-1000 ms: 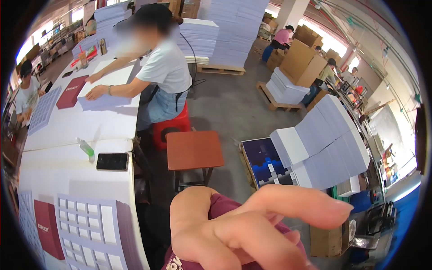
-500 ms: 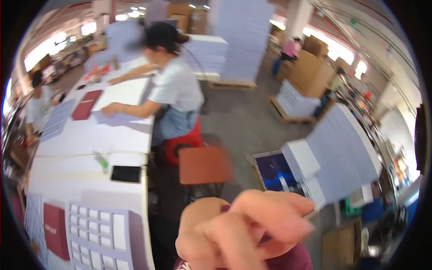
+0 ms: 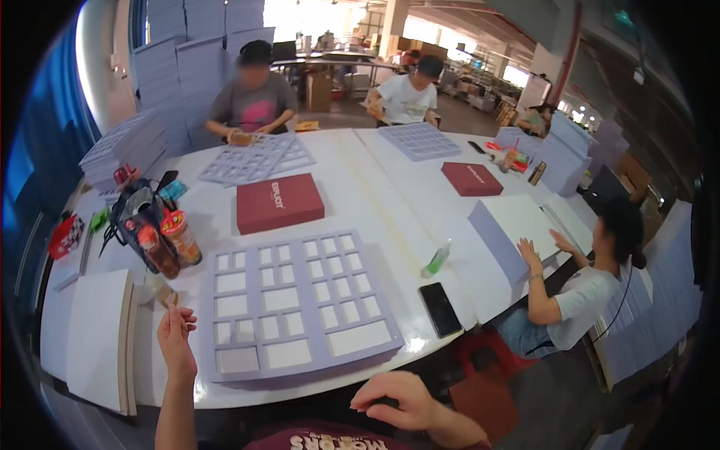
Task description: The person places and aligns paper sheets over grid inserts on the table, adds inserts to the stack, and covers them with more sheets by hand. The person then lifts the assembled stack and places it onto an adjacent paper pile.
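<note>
My left hand (image 3: 178,337) is at the left front of the white table, its fingers pinched together just below a small clear bottle (image 3: 160,289) with yellowish contents. What sits between the fingertips is too small to make out. Near the front edge, my right hand (image 3: 397,401) is loosely curved with a gap between thumb and fingers, holding nothing. Between and beyond both hands lies a stack of pale lilac compartment frames (image 3: 304,300) with white cells. Behind that stack rests a dark red box (image 3: 280,202) with white lettering.
A black phone (image 3: 440,309) and a green-tinted bottle (image 3: 436,259) are right of the frames. Drink containers (image 3: 181,236) and a dark bag stand left, above stacked boards (image 3: 97,337). Three people sit around the table; one at right touches a white stack (image 3: 517,225).
The view has swung left from the aisle to the table. My left hand has come into view. My right hand appears lower and smaller, away from the camera.
</note>
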The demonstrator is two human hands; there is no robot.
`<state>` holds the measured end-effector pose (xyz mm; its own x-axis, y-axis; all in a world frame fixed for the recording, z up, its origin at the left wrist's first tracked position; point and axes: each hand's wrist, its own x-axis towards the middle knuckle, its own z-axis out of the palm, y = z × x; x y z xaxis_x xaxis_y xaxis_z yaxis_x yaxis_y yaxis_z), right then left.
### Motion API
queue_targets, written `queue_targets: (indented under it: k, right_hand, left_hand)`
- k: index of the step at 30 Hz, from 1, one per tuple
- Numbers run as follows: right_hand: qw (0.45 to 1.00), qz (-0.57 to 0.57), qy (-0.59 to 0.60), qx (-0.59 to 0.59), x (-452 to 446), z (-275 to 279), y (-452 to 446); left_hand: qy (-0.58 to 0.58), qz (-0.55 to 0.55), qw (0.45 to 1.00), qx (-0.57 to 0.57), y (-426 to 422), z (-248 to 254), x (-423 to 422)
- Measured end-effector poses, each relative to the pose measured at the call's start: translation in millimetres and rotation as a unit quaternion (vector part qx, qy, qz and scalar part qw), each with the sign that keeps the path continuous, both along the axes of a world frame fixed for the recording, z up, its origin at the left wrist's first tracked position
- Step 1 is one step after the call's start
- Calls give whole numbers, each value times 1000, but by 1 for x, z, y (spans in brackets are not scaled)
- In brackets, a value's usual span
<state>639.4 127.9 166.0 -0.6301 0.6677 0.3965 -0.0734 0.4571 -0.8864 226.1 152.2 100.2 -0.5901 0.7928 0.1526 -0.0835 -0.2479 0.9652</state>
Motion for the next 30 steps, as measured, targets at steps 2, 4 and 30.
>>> queue_targets:
  k: [2, 4, 30]
  right_hand:
    - [999, -10, -49, 1, 5, 29, 28]
    - [959, -89, 263, -62, -6, 89, 46]
    - [929, 244, -48, -275, -83, -77, 19]
  left_hand:
    - [46, -12, 999, -3, 1, 4, 2]
    - [59, -33, 998, 0, 0, 13, 18]
    - [580, 334, 592, -448, -177, -15, -184]
